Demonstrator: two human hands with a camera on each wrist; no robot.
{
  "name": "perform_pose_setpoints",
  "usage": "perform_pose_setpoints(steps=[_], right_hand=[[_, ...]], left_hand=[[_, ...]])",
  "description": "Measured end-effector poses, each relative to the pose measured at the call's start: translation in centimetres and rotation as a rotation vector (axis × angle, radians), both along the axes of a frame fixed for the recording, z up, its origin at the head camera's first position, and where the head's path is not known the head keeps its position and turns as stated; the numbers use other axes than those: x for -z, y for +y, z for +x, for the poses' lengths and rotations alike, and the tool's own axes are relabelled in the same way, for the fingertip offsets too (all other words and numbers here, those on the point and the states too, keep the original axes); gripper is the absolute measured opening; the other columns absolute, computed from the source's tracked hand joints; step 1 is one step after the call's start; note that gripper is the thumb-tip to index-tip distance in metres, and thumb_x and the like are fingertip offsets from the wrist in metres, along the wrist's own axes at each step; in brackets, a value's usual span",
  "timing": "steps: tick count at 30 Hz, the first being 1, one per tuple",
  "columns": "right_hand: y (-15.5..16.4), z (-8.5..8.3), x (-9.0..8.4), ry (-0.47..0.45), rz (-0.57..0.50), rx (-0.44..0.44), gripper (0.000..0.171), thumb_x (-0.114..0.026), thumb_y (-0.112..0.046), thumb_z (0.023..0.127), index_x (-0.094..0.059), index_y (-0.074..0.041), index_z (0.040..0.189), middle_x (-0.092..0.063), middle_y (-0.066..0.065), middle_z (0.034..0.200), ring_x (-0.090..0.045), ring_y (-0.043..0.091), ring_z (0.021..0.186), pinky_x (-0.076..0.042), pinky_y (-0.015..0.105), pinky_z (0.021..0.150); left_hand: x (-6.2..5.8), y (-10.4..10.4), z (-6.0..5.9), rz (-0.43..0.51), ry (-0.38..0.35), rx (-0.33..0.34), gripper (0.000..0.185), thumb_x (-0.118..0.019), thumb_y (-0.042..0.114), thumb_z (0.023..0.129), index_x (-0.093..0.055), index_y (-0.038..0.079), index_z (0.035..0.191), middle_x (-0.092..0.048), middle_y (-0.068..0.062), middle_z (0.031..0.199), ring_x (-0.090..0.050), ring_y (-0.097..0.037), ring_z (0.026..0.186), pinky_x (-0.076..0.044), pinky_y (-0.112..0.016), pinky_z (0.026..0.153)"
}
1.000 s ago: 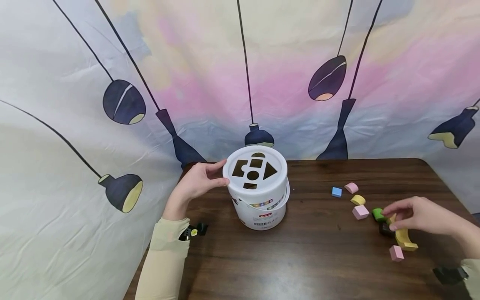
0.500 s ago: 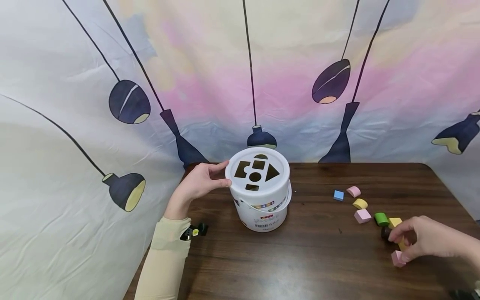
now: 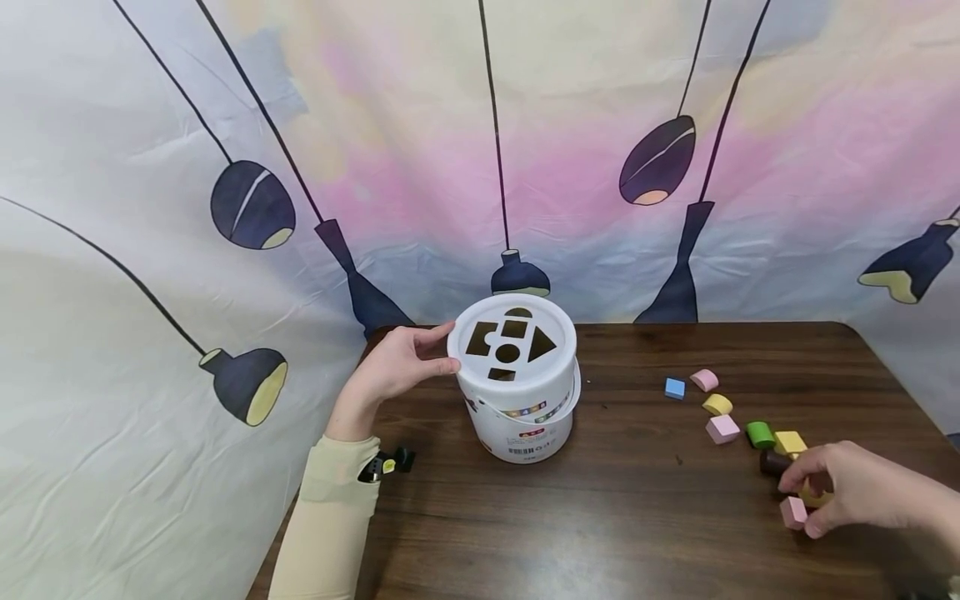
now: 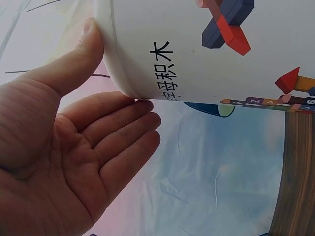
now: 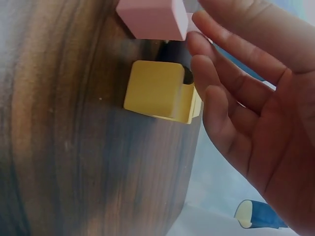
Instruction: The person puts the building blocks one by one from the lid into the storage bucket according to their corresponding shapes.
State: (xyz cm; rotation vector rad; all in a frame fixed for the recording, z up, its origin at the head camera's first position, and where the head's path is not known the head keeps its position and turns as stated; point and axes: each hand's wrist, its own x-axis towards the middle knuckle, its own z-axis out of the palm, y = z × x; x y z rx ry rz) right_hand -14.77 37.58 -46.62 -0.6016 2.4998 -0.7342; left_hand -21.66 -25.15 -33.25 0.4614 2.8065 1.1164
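A white bucket stands on the brown table, and its lid has shape cut-outs. My left hand rests flat against the bucket's left side, with the thumb on the rim. In the left wrist view the left hand has straight fingers under the bucket. My right hand hovers low at the right over a yellow arch block and a pink cube. In the right wrist view the right hand's relaxed fingers are beside the yellow block, and one fingertip is at the pink cube.
Several loose blocks lie right of the bucket: a blue cube, a pink piece, a yellow half-round, a pink cube, a green cylinder, a yellow cube and a dark block. A printed fabric backdrop hangs behind the table.
My right hand has moved from beside the green cylinder toward the near edge and now covers the yellow arch block. The left hand and the bucket have stayed put.
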Motion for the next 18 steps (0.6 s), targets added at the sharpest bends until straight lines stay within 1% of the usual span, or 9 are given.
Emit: perform_pose_setpoints(steps=[2,7,9,11,12,13,14,16,18], right_hand=[[0.0,0.0,0.1,0.014,0.008,-0.005,0.041,-0.100,-0.030,0.072,-0.080,-0.020,0.106,-0.069,-0.009,0.102,-0.051,-0.002,0.083,-0.047,0.028,0.066],[0.3,0.4,0.6,0.046,0.041,0.004,0.037,-0.101,-0.032,0.071,-0.079,-0.026,0.101,-0.069,-0.010,0.103,-0.052,-0.001,0.084,-0.047,0.028,0.067],[0.4,0.6,0.8,0.065,0.037,0.001,0.035,-0.100,-0.032,0.072,-0.079,-0.028,0.100,-0.068,-0.012,0.103,-0.052,-0.002,0.083,-0.047,0.028,0.066],[0.6,0.8,1.0,0.100,0.012,-0.010,0.034,-0.100,-0.033,0.072,-0.080,-0.028,0.100,-0.067,-0.014,0.101,-0.052,-0.001,0.081,-0.047,0.028,0.065],[0.7,0.9,1.1,0.114,0.000,-0.014,0.033,-0.099,-0.033,0.073,-0.080,-0.028,0.100,-0.067,-0.016,0.101,-0.052,-0.002,0.081,-0.047,0.028,0.065],[0.7,1.0,1.2,0.128,-0.015,-0.019,0.033,-0.099,-0.033,0.073,-0.080,-0.028,0.100,-0.066,-0.017,0.100,-0.052,-0.002,0.081,-0.047,0.028,0.064],[0.7,1.0,1.4,0.148,-0.029,-0.024,0.033,-0.099,-0.033,0.074,-0.081,-0.028,0.100,-0.066,-0.017,0.100,-0.052,-0.001,0.080,-0.047,0.028,0.064],[0.7,1.1,1.5,0.179,-0.034,-0.028,0.032,-0.099,-0.036,0.074,-0.081,-0.029,0.100,-0.066,-0.019,0.099,-0.052,-0.002,0.081,-0.047,0.028,0.064],[0.8,1.1,1.6,0.203,-0.023,-0.029,0.031,-0.098,-0.038,0.075,-0.081,-0.031,0.099,-0.067,-0.019,0.101,-0.054,-0.003,0.083,-0.049,0.028,0.065]], left_hand=[[0.0,0.0,0.0,0.006,0.001,0.000,0.075,-0.087,0.041,0.092,-0.056,0.019,0.157,-0.056,-0.005,0.157,-0.052,-0.021,0.139,-0.046,-0.042,0.095],[0.1,0.3,-0.2,0.011,0.000,0.006,0.075,-0.087,0.041,0.092,-0.057,0.019,0.156,-0.056,-0.005,0.157,-0.049,-0.022,0.145,-0.046,-0.043,0.099],[0.2,0.3,-0.2,0.008,-0.001,0.008,0.075,-0.087,0.042,0.092,-0.056,0.020,0.156,-0.056,-0.005,0.157,-0.055,-0.019,0.135,-0.047,-0.041,0.095],[0.2,0.3,-0.2,0.009,-0.008,0.007,0.075,-0.087,0.042,0.092,-0.056,0.020,0.157,-0.056,-0.006,0.157,-0.063,-0.021,0.105,-0.047,-0.041,0.086],[0.2,0.2,-0.2,0.009,-0.010,0.005,0.075,-0.087,0.042,0.092,-0.056,0.021,0.157,-0.056,-0.007,0.157,-0.060,-0.021,0.090,-0.047,-0.040,0.082],[0.2,0.2,-0.2,0.007,-0.011,0.001,0.075,-0.087,0.042,0.092,-0.056,0.021,0.157,-0.056,-0.008,0.157,-0.054,-0.020,0.079,-0.045,-0.040,0.080],[0.2,0.1,-0.2,0.006,-0.013,-0.004,0.076,-0.086,0.043,0.092,-0.055,0.021,0.158,-0.060,-0.011,0.153,-0.045,-0.021,0.069,-0.044,-0.040,0.076],[0.1,0.0,-0.2,0.001,-0.009,-0.009,0.076,-0.086,0.042,0.092,-0.055,0.021,0.158,-0.061,-0.012,0.152,-0.036,-0.021,0.063,-0.044,-0.039,0.075],[0.1,0.0,-0.2,-0.007,-0.001,-0.008,0.076,-0.087,0.043,0.092,-0.056,0.021,0.157,-0.061,-0.012,0.152,-0.039,-0.020,0.065,-0.044,-0.039,0.076]])
